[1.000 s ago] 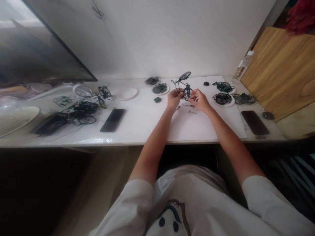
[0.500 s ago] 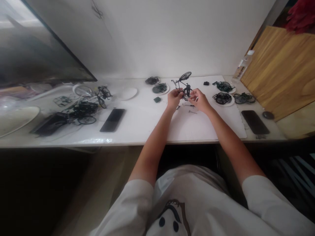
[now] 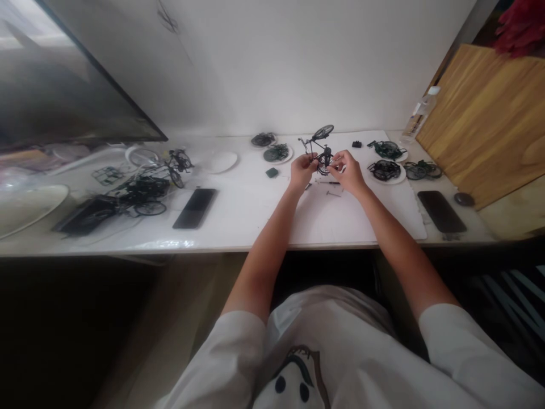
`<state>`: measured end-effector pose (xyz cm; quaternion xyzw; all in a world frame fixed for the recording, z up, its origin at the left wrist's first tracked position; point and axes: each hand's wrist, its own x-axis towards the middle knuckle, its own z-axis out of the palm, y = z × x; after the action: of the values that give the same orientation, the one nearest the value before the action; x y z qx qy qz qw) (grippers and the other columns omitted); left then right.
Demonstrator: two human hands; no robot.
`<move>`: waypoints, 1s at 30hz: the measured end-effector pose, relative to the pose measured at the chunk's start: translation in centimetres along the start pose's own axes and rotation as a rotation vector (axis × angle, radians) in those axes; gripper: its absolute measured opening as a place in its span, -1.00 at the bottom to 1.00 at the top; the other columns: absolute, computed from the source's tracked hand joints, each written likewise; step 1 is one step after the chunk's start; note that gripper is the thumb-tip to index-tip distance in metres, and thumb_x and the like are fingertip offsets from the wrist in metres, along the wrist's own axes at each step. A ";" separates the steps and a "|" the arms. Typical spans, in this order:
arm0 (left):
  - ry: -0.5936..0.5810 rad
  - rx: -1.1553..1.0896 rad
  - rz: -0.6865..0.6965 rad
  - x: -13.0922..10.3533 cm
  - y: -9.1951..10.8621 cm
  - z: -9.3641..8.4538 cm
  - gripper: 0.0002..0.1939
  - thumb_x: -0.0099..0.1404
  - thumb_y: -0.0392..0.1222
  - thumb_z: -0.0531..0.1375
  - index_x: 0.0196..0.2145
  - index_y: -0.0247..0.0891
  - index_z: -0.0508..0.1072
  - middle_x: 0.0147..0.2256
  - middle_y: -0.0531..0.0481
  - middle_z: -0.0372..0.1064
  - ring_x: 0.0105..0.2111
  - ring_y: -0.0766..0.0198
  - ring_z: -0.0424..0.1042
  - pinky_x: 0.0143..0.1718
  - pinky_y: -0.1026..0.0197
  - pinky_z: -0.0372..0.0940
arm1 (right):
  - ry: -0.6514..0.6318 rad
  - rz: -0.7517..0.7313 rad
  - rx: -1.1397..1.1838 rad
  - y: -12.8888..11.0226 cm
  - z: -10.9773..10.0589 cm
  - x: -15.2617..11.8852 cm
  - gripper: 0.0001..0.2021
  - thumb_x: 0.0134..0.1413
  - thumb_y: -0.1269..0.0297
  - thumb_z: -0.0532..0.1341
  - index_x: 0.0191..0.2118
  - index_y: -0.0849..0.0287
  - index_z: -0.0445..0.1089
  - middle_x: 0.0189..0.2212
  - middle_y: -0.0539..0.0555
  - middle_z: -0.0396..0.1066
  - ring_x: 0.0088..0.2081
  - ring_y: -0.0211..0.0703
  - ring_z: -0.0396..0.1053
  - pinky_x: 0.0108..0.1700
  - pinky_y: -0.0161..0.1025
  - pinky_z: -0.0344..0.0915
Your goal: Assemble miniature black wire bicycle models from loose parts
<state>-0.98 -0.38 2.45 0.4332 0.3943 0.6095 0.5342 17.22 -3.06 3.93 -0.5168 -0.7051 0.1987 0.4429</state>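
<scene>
A small black model bicycle (image 3: 322, 150) is held above the white table, one wheel tipped up and away from me, the other down between my hands. My left hand (image 3: 303, 169) is closed on the left side of its frame. My right hand (image 3: 347, 171) pinches at the lower wheel's right side; whether a tiny part lies between those fingertips, I cannot make out. Just below on the table are a thin dark screwdriver-like tool (image 3: 329, 183) and small loose metal bits (image 3: 334, 194).
Plates of dark bicycle parts stand on the left (image 3: 277, 153) and right (image 3: 386, 171). A green block (image 3: 272, 172), a phone (image 3: 195, 208), another phone (image 3: 441, 211) and a plastic bottle (image 3: 421, 115) are around. Several model bicycles (image 3: 145, 190) are heaped at left.
The model bicycle has shifted very slightly to the right in my hands. My right hand's fingers have moved a little at the lower wheel.
</scene>
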 end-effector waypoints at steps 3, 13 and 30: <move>0.004 0.022 0.015 0.0 0.0 -0.1 -0.67 0.26 -0.31 0.47 -0.02 -0.30 0.63 -0.18 -0.15 0.64 -0.14 0.19 0.65 0.01 0.13 0.55 | 0.013 -0.012 -0.003 0.0 0.0 0.0 -0.68 0.19 0.13 0.40 -0.04 0.05 0.34 -0.16 0.12 0.60 -0.23 -0.06 0.40 -0.05 -0.11 0.37; -0.046 0.026 0.052 0.3 -0.5 -0.5 -0.69 0.27 -0.24 0.48 -0.05 -0.31 0.62 -0.14 -0.17 0.63 -0.22 0.24 0.65 -0.02 0.12 0.53 | 0.089 -0.074 0.072 0.7 0.4 0.4 -0.69 0.15 0.05 0.43 -0.12 0.07 0.40 -0.23 0.09 0.57 -0.24 -0.06 0.45 -0.09 -0.09 0.41; -0.159 -0.043 0.043 0.4 -0.8 -1.0 -0.50 0.19 -0.02 0.56 -0.01 -0.27 0.58 -0.01 -0.18 0.63 -0.16 0.20 0.65 -0.06 0.14 0.56 | 0.198 -0.119 0.178 1.5 0.9 0.8 -0.69 0.11 0.09 0.46 -0.16 0.07 0.39 -0.22 0.09 0.59 -0.20 -0.03 0.55 -0.07 -0.07 0.50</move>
<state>-1.71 0.08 1.38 0.4769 0.3283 0.5928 0.5598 17.28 -1.65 2.70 -0.4499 -0.6669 0.1819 0.5654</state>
